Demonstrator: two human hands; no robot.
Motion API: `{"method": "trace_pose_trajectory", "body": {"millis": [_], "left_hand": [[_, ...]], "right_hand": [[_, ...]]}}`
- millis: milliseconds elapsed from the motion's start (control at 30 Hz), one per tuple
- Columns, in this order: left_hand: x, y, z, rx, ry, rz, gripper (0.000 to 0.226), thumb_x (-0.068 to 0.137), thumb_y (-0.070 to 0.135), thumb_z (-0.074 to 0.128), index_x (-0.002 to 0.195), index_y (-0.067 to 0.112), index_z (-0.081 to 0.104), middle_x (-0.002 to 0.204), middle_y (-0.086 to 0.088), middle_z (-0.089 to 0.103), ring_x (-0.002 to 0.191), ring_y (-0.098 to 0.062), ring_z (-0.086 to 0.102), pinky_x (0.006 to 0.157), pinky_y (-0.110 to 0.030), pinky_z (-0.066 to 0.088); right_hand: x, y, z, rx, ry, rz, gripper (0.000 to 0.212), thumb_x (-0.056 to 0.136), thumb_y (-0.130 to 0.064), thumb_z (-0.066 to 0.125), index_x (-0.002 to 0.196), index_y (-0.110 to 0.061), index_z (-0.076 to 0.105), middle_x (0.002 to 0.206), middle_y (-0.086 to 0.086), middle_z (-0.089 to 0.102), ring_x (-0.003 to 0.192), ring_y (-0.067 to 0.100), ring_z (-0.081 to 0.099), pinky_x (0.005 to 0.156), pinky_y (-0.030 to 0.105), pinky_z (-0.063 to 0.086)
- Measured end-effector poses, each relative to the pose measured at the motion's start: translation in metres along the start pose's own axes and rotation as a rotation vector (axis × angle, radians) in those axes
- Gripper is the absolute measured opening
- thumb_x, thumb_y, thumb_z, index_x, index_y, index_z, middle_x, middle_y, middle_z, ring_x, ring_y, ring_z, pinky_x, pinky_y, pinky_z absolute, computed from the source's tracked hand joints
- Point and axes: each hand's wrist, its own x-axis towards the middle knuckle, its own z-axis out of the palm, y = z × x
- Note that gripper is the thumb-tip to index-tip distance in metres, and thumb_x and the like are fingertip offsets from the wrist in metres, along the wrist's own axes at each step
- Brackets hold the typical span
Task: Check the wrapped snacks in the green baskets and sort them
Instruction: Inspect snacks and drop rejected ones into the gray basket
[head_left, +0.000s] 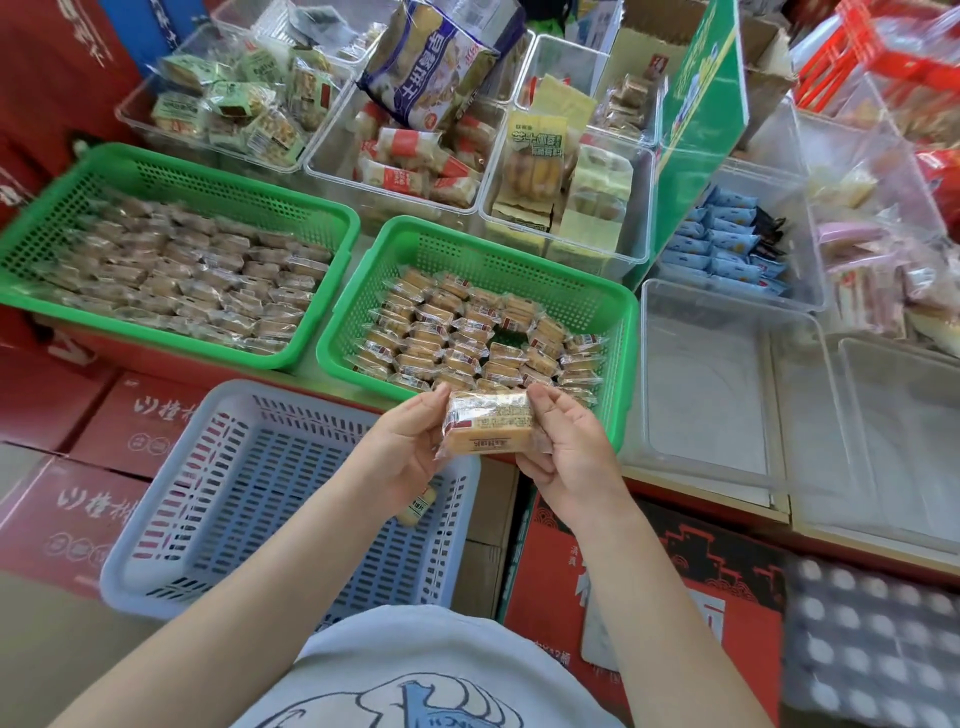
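Red cartons (104, 431) stacked low fill the near ground, and past them I see a shop counter (332, 358) crowded with bins and baskets. Both hands meet over the near edge of the right green basket (618, 332). My left hand (405, 452) and right hand (566, 447) hold one wrapped snack (488, 423) between them, the fingers of each curled onto an end of it. It is a pale golden block in clear crinkled film, with small print across the top and a dark red label along its near edge.

That basket holds rows of the same wrapped snacks (467, 332), packed close with one small gap near the middle where the green bottom shows. The left green basket (171, 171), farther left, is nearly full of similar browner pieces (182, 275) in clear film. Nearer me, on the cartons, sits a grey-blue slotted basket (249, 467) with a single wrapped piece (418, 506) lying in it, partly hidden behind my left wrist. Clear plastic bins (717, 374) of other packaged goods stand farther off and to the right.
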Motion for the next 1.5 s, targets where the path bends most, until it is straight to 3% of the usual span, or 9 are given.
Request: {"method": "trace_pose_trajectory", "body": {"millis": [133, 300, 467, 733, 900, 1067, 1200, 1333, 1500], "left_hand": [[0.001, 0.001, -0.005, 0.152, 0.113, 0.088, 0.013, 0.092, 0.022, 0.065, 0.099, 0.013, 0.059, 0.101, -0.016, 0.060, 0.084, -0.022, 0.060, 0.075, -0.030, 0.051], [-0.011, 0.002, -0.007, 0.527, 0.045, 0.264, 0.028, 0.082, 0.031, 0.081, 0.097, 0.018, 0.062, 0.118, 0.008, 0.071, 0.104, -0.013, 0.070, 0.088, -0.030, 0.057], [-0.009, -0.007, -0.013, 0.912, 0.249, 0.473, 0.018, 0.082, 0.029, 0.083, 0.095, 0.032, 0.070, 0.118, 0.017, 0.069, 0.107, -0.004, 0.066, 0.088, -0.033, 0.058], [-0.001, -0.009, -0.012, 0.933, 0.313, 0.445, 0.006, 0.086, 0.021, 0.079, 0.083, 0.016, 0.078, 0.104, 0.015, 0.073, 0.094, 0.003, 0.066, 0.074, -0.010, 0.048], [0.009, -0.003, -0.011, 0.692, 0.191, 0.242, 0.010, 0.093, 0.020, 0.072, 0.086, 0.015, 0.068, 0.110, 0.013, 0.072, 0.109, -0.018, 0.067, 0.100, -0.049, 0.052], [0.017, 0.010, -0.008, 0.318, -0.016, 0.126, 0.014, 0.090, 0.019, 0.064, 0.091, 0.007, 0.057, 0.103, -0.011, 0.071, 0.105, -0.028, 0.068, 0.097, -0.045, 0.056], [0.028, 0.011, -0.008, 0.199, -0.066, 0.075, 0.015, 0.087, 0.018, 0.062, 0.091, 0.005, 0.054, 0.103, -0.015, 0.072, 0.102, -0.028, 0.069, 0.087, -0.037, 0.060], [0.044, 0.012, -0.012, 0.115, -0.095, 0.027, 0.010, 0.090, 0.015, 0.059, 0.090, 0.007, 0.053, 0.109, -0.019, 0.071, 0.107, -0.031, 0.069, 0.087, -0.036, 0.060], [0.074, 0.015, -0.012, 0.134, -0.042, 0.002, 0.009, 0.091, 0.015, 0.062, 0.090, 0.008, 0.056, 0.109, -0.018, 0.069, 0.105, -0.028, 0.069, 0.089, -0.037, 0.060]], "right_hand": [[-0.001, 0.003, 0.002, 0.021, 0.044, 0.020, 0.017, 0.104, -0.020, 0.049, 0.109, -0.006, 0.055, 0.048, -0.002, 0.053, 0.033, 0.005, 0.030, 0.038, 0.019, 0.023], [-0.001, 0.004, 0.004, 0.067, 0.152, 0.009, 0.019, 0.104, -0.015, 0.050, 0.086, -0.010, 0.053, 0.045, -0.003, 0.051, 0.031, 0.006, 0.028, 0.032, 0.018, 0.020], [0.004, 0.009, 0.005, 0.084, 0.243, -0.010, 0.018, 0.104, -0.016, 0.052, 0.088, -0.009, 0.053, 0.046, -0.002, 0.044, 0.032, 0.007, 0.027, 0.032, 0.020, 0.020], [0.012, 0.014, -0.002, 0.028, 0.285, -0.013, 0.016, 0.105, -0.019, 0.052, 0.092, -0.010, 0.054, 0.049, -0.004, 0.041, 0.036, 0.008, 0.028, 0.033, 0.021, 0.022], [0.017, 0.005, -0.013, -0.357, 0.274, 0.016, 0.030, 0.103, -0.047, 0.047, 0.104, -0.018, 0.052, 0.070, -0.005, 0.049, 0.056, 0.012, 0.045, 0.046, 0.025, 0.034], [0.025, -0.002, -0.024, -0.549, 0.038, 0.015, 0.061, 0.082, -0.073, 0.059, 0.104, -0.016, 0.058, 0.118, 0.002, 0.063, 0.111, 0.020, 0.060, 0.086, 0.041, 0.059], [0.037, -0.006, -0.032, -0.496, -0.069, 0.069, 0.046, 0.078, -0.054, 0.073, 0.096, -0.014, 0.058, 0.116, 0.015, 0.070, 0.111, 0.031, 0.065, 0.083, 0.040, 0.059], [0.053, -0.013, -0.036, -0.388, -0.146, 0.139, 0.016, 0.097, -0.025, 0.064, 0.095, -0.013, 0.053, 0.110, 0.016, 0.069, 0.101, 0.030, 0.066, 0.083, 0.038, 0.056], [0.077, -0.021, -0.038, -0.359, -0.121, 0.211, 0.010, 0.098, -0.010, 0.056, 0.089, -0.011, 0.054, 0.099, 0.019, 0.060, 0.085, 0.028, 0.063, 0.077, 0.036, 0.054]]}}
